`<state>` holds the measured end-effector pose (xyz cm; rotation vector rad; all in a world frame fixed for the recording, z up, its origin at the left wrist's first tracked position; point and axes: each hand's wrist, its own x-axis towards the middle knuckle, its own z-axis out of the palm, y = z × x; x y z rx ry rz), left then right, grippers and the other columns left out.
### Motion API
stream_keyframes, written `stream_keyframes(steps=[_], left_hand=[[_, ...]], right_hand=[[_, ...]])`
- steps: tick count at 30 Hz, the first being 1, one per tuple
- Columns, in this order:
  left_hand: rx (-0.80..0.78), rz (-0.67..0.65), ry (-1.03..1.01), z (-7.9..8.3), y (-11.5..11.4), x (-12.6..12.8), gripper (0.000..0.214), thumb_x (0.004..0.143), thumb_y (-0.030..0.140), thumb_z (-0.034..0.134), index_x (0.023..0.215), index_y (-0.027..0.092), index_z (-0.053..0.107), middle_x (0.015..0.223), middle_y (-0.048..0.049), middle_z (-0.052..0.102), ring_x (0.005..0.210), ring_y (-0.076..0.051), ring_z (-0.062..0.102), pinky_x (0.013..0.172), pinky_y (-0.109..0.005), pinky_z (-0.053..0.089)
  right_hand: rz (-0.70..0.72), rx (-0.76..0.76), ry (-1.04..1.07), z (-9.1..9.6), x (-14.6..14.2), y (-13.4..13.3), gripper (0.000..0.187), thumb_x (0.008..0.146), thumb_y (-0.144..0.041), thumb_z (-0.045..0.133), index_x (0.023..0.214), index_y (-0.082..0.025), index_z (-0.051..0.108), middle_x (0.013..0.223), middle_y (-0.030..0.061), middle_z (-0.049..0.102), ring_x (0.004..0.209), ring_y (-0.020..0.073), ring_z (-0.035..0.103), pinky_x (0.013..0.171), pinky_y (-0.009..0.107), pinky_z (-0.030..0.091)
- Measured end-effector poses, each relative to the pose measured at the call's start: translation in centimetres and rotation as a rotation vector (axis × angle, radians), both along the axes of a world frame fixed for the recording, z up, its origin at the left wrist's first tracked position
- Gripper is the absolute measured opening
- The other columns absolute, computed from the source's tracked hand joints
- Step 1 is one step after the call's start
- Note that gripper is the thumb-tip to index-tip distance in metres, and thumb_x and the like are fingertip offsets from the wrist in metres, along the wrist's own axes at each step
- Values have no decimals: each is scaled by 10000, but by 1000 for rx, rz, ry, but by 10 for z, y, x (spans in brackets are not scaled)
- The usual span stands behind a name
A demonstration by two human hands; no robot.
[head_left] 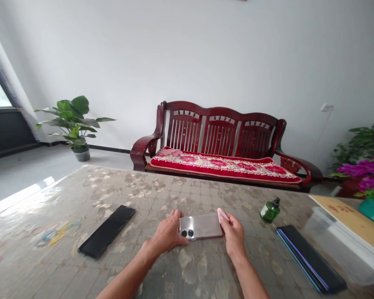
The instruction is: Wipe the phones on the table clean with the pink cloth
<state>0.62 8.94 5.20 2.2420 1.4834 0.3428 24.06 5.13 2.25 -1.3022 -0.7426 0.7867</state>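
A phone lies back side up near the middle of the table, with two dark camera lenses at its left end and a shiny, pale pinkish back. My left hand is closed around that left end, thumb at the near edge and fingers at the far edge. At the opposite end my right hand pinches a small pale pink cloth between thumb and fingers, against the phone's right edge. Whether it is cloth or folded tissue is hard to make out.
A black phone lies left, near several coloured rubber bands. On the right are a green pump bottle, stacked dark phones, a brown envelope and purple flowers. A wooden bench stands behind the table.
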Motion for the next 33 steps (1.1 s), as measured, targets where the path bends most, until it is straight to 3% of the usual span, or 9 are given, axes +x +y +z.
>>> stream_keyframes(steps=[4, 11, 16, 21, 27, 33], left_hand=[[-43, -1, -141, -6, -1, -1, 517, 602, 286, 752, 1024, 231, 459, 815, 39, 597, 762, -193, 608, 607, -238, 356], [-64, 78, -526, -28, 6, 2, 319, 739, 188, 591, 1043, 216, 495, 649, 87, 541, 615, -133, 561, 571, -210, 369], [29, 139, -530, -21, 5, 2, 310, 725, 186, 615, 1031, 220, 585, 694, 64, 596, 651, -143, 577, 624, -219, 412], [156, 108, -425, -10, -1, 0, 188, 727, 147, 609, 890, 230, 649, 772, 43, 634, 724, -145, 583, 677, -220, 402], [222, 82, -401, -15, -3, 0, 80, 742, 152, 620, 788, 215, 639, 759, 34, 630, 730, -145, 581, 665, -219, 381], [239, 60, -439, -19, -4, 1, 29, 768, 186, 622, 773, 212, 635, 751, 26, 630, 734, -151, 586, 670, -225, 382]], right_hand=[[-11, 23, 147, -6, 4, 1, 542, 606, -507, 799, 1007, -150, 716, 948, 59, 741, 849, 208, 675, 732, 276, 535], [-34, 35, 34, 0, -4, -1, 512, 660, -516, 760, 1010, -146, 713, 953, 72, 733, 891, 217, 660, 778, 290, 520], [-16, 64, -406, 15, -3, -7, 404, 759, -527, 654, 939, -174, 732, 921, 85, 717, 853, 223, 647, 784, 323, 509], [-22, 146, -892, 28, -6, -18, 271, 911, -373, 492, 969, -224, 711, 920, 74, 668, 864, 196, 621, 787, 298, 486], [-20, 141, -1169, 38, -20, -19, 224, 921, -182, 461, 980, -227, 672, 900, 50, 622, 865, 187, 601, 781, 289, 467], [147, 154, -1317, 52, -67, -20, 234, 907, -86, 467, 941, -226, 651, 892, 37, 598, 872, 181, 582, 775, 279, 466]])
